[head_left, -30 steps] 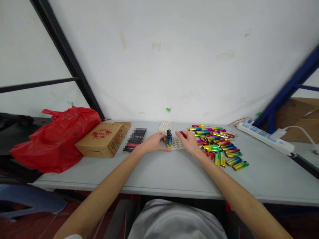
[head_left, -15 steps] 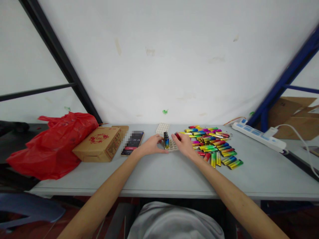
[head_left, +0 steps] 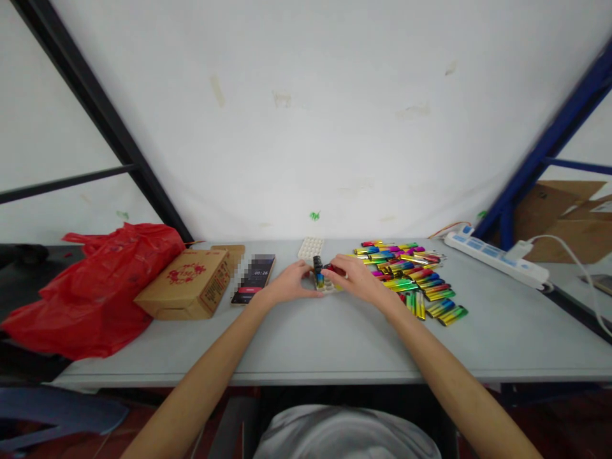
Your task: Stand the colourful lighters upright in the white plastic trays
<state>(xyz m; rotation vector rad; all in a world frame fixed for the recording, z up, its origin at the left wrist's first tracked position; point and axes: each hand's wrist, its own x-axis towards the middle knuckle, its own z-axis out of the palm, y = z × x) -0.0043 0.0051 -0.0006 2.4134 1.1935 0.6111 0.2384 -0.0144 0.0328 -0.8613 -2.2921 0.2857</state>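
Note:
A small pale tray (head_left: 329,288) with rows of round pockets lies on the table, partly hidden by my hands. Several lighters (head_left: 317,270) with black tops stand upright in a row along its left side. My left hand (head_left: 290,280) grips the tray's left end, thumb along the front edge and fingers curled at the back, close to that row. Over the right part of the tray, my right hand (head_left: 352,275) is closed on a red lighter (head_left: 335,269), held just right of the standing ones. Its lower end is hidden.
Many shiny multicoloured lighters (head_left: 406,268) lie in a pile on the right. Behind sits a second pale tray (head_left: 310,248). Leftward are a phone (head_left: 255,278), a cardboard box (head_left: 184,284) and a red plastic bag (head_left: 100,287). A white power strip (head_left: 497,260) lies far right.
My right hand has moved left with the red lighter, from the tray's right side to beside the standing row. My left hand stays at the tray. The view has shifted slightly.

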